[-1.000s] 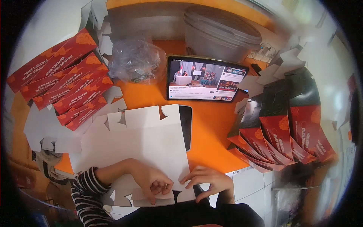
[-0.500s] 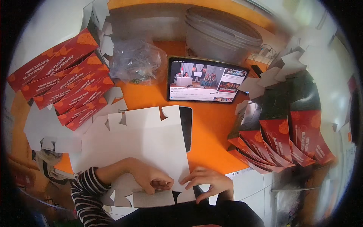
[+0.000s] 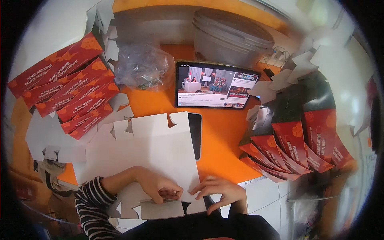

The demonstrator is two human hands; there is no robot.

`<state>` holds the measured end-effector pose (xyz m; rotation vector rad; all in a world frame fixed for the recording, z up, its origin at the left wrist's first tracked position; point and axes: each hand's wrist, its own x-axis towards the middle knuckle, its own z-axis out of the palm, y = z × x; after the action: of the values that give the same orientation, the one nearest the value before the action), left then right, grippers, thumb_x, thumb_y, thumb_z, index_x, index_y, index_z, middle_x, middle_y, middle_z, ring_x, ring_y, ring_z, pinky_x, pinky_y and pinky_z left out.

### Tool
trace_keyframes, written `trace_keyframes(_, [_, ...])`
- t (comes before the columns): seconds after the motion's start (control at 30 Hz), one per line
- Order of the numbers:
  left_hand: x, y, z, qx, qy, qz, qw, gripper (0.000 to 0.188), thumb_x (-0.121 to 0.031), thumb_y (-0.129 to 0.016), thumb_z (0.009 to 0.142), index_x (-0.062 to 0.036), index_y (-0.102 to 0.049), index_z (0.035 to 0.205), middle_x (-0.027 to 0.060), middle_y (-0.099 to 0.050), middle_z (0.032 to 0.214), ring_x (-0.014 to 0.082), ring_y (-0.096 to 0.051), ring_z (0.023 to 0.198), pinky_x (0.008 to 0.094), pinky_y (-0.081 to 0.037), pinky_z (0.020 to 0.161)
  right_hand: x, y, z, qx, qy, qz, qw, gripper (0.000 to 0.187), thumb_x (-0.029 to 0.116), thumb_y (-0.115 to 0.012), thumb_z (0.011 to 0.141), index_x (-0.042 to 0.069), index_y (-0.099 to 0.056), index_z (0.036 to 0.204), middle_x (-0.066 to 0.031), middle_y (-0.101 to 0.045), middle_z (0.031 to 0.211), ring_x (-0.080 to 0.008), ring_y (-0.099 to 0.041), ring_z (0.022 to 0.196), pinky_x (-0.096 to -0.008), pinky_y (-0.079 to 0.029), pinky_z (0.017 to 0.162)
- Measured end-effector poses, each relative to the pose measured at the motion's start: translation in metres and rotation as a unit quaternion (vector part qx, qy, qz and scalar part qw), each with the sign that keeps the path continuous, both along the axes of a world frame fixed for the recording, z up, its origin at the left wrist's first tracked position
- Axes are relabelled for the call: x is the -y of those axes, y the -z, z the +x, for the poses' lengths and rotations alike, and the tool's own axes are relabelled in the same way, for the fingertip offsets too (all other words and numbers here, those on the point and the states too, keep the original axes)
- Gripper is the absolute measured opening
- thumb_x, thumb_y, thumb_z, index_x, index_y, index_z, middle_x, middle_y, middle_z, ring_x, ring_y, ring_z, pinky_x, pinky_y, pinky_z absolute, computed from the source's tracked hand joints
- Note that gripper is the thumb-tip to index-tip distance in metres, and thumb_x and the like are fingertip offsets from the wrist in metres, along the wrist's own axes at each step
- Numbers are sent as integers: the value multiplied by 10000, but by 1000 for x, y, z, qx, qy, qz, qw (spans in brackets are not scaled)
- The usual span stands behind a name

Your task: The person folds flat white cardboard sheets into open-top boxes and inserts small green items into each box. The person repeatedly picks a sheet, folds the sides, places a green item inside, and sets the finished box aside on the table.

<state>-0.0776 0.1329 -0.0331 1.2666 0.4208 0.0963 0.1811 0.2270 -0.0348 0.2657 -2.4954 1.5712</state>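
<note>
A flat white cardboard box blank (image 3: 148, 150) with notched edges lies in front of me, its near edge against my body. My left hand (image 3: 163, 189) is curled closed at its near edge, thumb against a raised grey-white flap (image 3: 162, 209). My right hand (image 3: 224, 193) is over the near right corner, fingers spread around a small rounded tab (image 3: 197, 206). Its fingertips rest on or just above the card; I cannot tell which. A striped sleeve covers my left forearm.
Red printed box blanks (image 3: 76, 88) are stacked at the left, more folded red-and-black boxes (image 3: 294, 140) at the right. A tablet (image 3: 216, 86) playing video stands behind, beside a clear plastic bag (image 3: 144, 66) and a large bucket (image 3: 232, 38). A dark flat device (image 3: 195, 134) lies partly under the blank.
The whole view shifts very slightly, and the picture on the tablet differs. Both hands and the box blank keep nearly the same places.
</note>
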Motion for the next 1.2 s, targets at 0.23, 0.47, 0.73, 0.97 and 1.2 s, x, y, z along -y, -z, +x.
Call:
trace_keyframes(0.23, [-1, -5, -3, -51, 20, -50, 997, 356, 26, -590, 714, -32, -394, 1006, -13, -367, 841, 90, -396, 764, 243, -335, 673, 3, 8, 3, -43, 31, -28, 998, 446, 272, -809, 678, 70, -626, 1032, -104, -619, 1126, -248, -562, 986, -332, -413, 849])
trace_keyframes(0.47, [3, 12, -7, 18, -12, -68, 997, 383, -53, -672, 784, -14, -412, 1062, 11, -449, 882, 92, -435, 804, 234, -373, 695, 14, -31, 36, -194, 363, 112, 904, 258, 97, -726, 764, 29, -639, 997, -52, -652, 821, -159, -615, 697, -268, -480, 640])
trace_keyframes(0.73, [2, -9, 0, -25, -18, -57, 998, 358, -41, -681, 758, -13, -425, 1006, 7, -397, 821, 93, -402, 774, 229, -376, 657, 15, -108, 81, -295, 669, 74, 678, 502, 75, -563, 869, 16, -404, 1341, 21, -524, 632, -34, -482, 583, -182, -333, 542])
trace_keyframes(0.97, [3, 3, -5, -22, -32, -64, 997, 467, -120, -753, 753, 3, -440, 1076, 33, -496, 910, 93, -464, 840, 220, -411, 696, 20, -84, 92, -308, 650, 101, 687, 399, 72, -568, 878, 27, -476, 1264, 52, -432, 558, -26, -372, 504, -202, -260, 496])
trace_keyframes(1.2, [4, -3, -4, -42, -30, -61, 997, 431, -80, -716, 751, -4, -429, 1063, 29, -475, 885, 95, -454, 810, 221, -410, 678, 15, -66, 92, -235, 672, 149, 686, 296, 39, -572, 871, 48, -557, 1166, 15, -430, 542, -46, -350, 475, -221, -258, 461])
